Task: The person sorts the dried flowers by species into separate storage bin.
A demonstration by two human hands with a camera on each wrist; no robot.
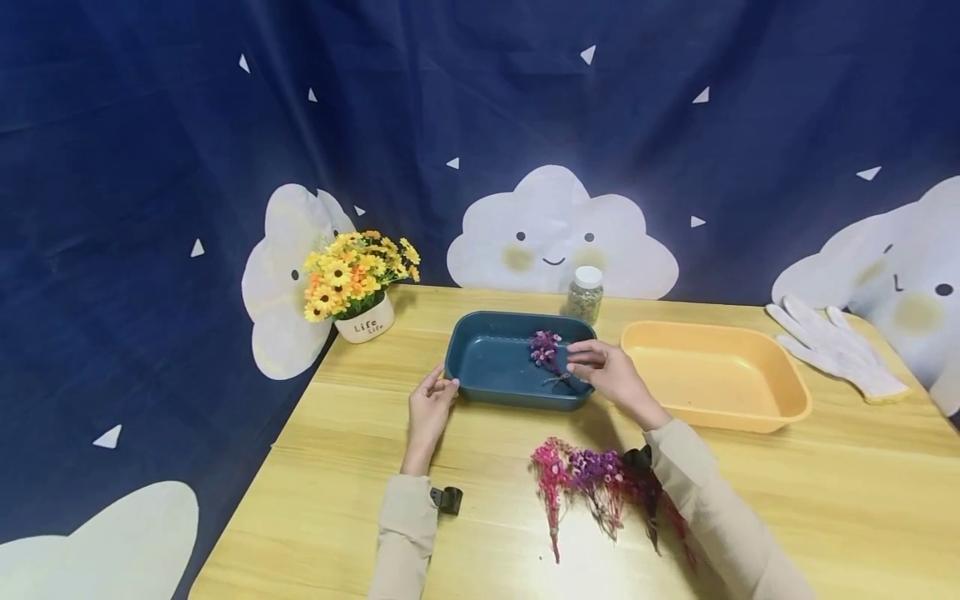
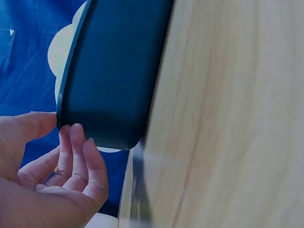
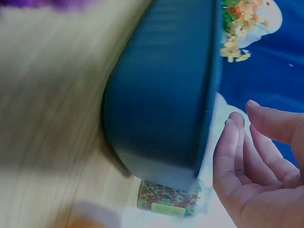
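Note:
A dark blue rectangular basin [image 1: 517,400] stands on the wooden table. My left hand [image 1: 432,408] pinches its near left corner; in the left wrist view the thumb is at the rim and the fingertips [image 2: 77,130] touch the outer wall. Inside the basin, toward its right end, lies a small bunch of purple dried flowers [image 1: 544,348]. Just above that end is my right hand [image 1: 609,372], fingers loosely bent, nothing between thumb and fingers in the right wrist view. More dried flower bunches [image 1: 592,468], pink, purple and dark red, lie in front, partly hidden by the right sleeve.
To the right stands a yellow basin [image 1: 705,379], with a white glove [image 1: 836,346] beyond it. Behind the blue basin is a white-lidded glass jar [image 1: 585,296] of small bits. A pot of yellow artificial flowers [image 1: 367,321] sits at the back left, before a blue cloud-print curtain [image 1: 405,100].

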